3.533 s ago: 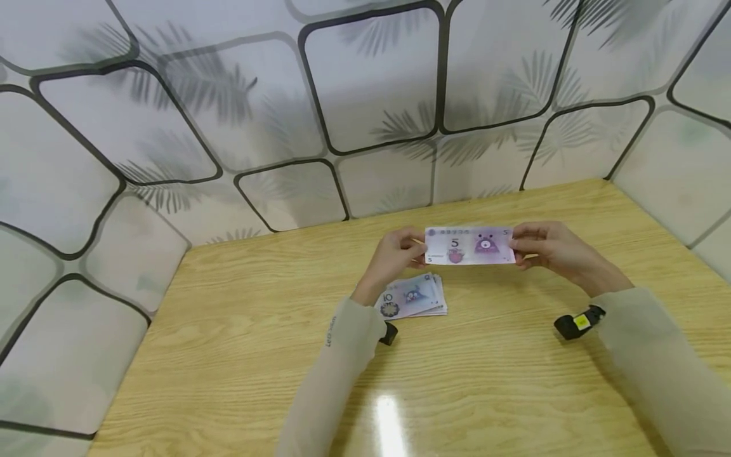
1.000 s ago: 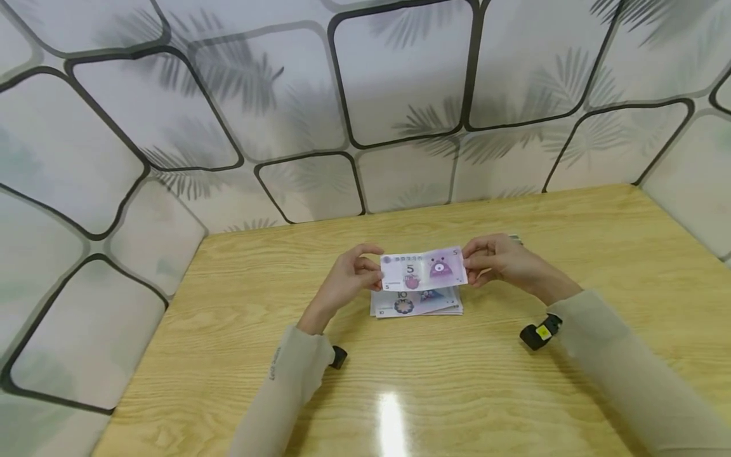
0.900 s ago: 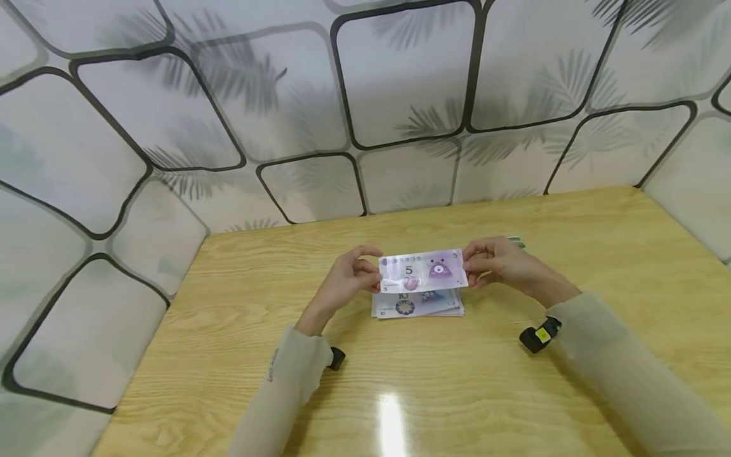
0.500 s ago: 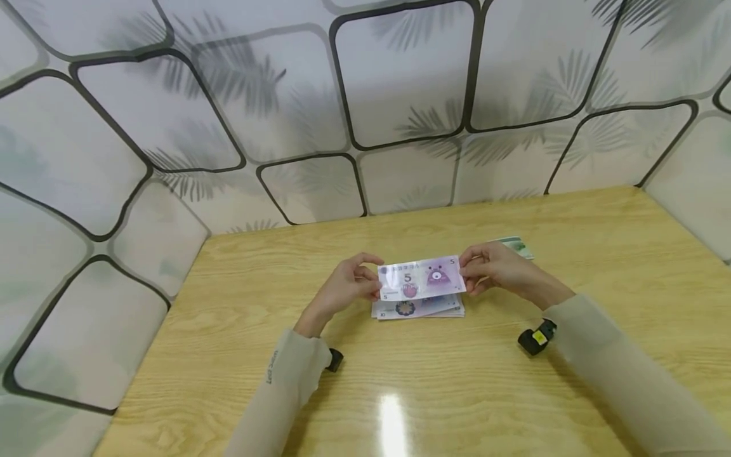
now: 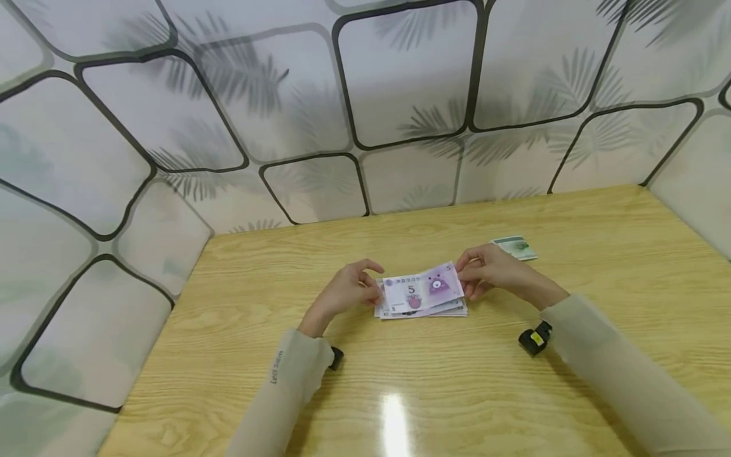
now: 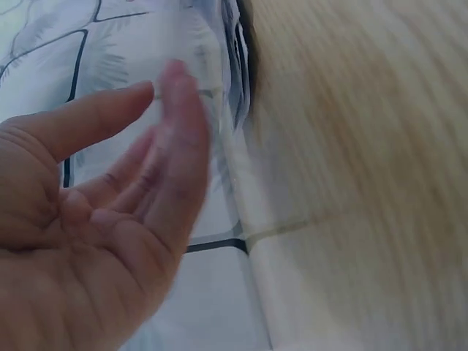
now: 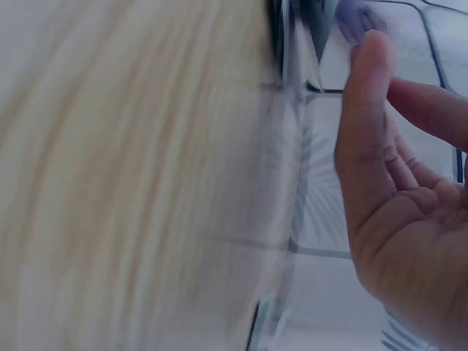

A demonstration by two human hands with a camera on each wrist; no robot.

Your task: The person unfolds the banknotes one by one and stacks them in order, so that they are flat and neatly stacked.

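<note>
A purple play banknote (image 5: 425, 289) marked 5 lies over a small stack of play banknotes (image 5: 451, 310), its right end tilted up. My right hand (image 5: 485, 273) pinches that raised end; in the right wrist view, a purple part of the banknote (image 7: 360, 20) shows at the fingertips. My left hand (image 5: 347, 292) is beside the left end, fingertips close to the stack's left edge. In the left wrist view, the left thumb and fingers (image 6: 183, 146) stand apart with nothing between them. The stack appears edge-on there.
Behind the right hand, a green banknote (image 5: 516, 247) lies on the wooden table (image 5: 274, 266). A patterned wall (image 5: 400, 178) rises along the table's back edge. Dark straps with small devices (image 5: 535, 338) are at the wrists.
Both hands have come down toward the stack, lowering the purple banknote onto it. The left fingers have let go of its left end. The green banknote now shows more behind the right hand.
</note>
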